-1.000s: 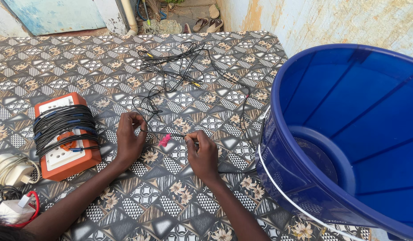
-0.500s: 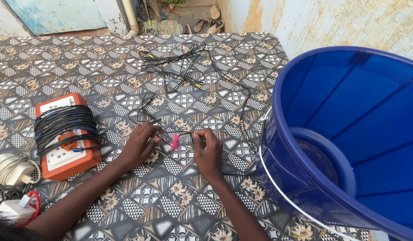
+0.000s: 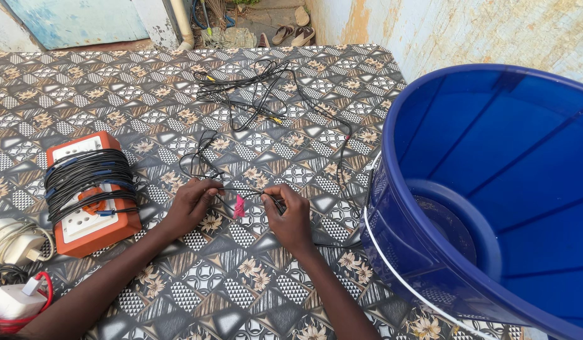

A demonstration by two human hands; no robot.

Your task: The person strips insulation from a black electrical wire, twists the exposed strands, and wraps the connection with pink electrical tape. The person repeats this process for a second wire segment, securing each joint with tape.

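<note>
On the patterned mat, left hand [image 3: 192, 203] and right hand [image 3: 290, 213] pinch a black cable [image 3: 247, 190].

Both hands low and close together, fingers pinched.

Left hand [image 3: 192, 204] and right hand [image 3: 290, 217] face each other, knuckles up, fingertips curled inward; bare forearms reach in from the near edge.

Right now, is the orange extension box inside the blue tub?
No, the orange extension box sits on the patterned mat, left of the blue tub.

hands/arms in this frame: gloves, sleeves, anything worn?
Both bare. Left hand and right hand have no gloves; no rings, watch or bands that I can see. Both forearms are uncovered up to the frame edge, with no sleeve in view.
</note>
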